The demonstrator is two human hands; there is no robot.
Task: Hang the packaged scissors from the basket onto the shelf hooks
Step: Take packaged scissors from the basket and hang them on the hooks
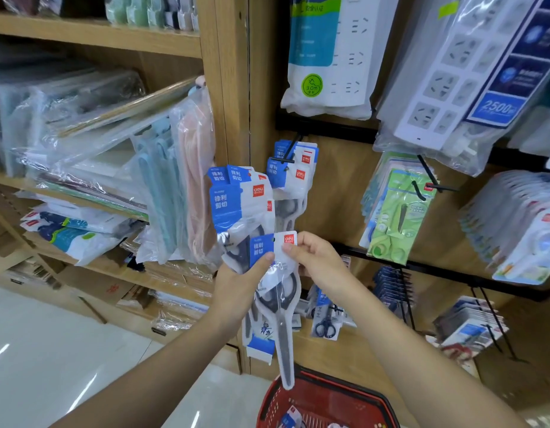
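The left hand (239, 288) grips a fanned bundle of packaged scissors (236, 205) high above the red basket (329, 393), its thumb pressed on the front pack (279, 304). The right hand (316, 257) pinches that front pack's top corner between thumb and fingers. The pack hangs straight down, its pointed tip just above the basket's far rim. Higher still above the basket, more of the same packs (301, 168) hang on a black shelf hook (290, 146). Another pack (290, 418) lies inside the basket.
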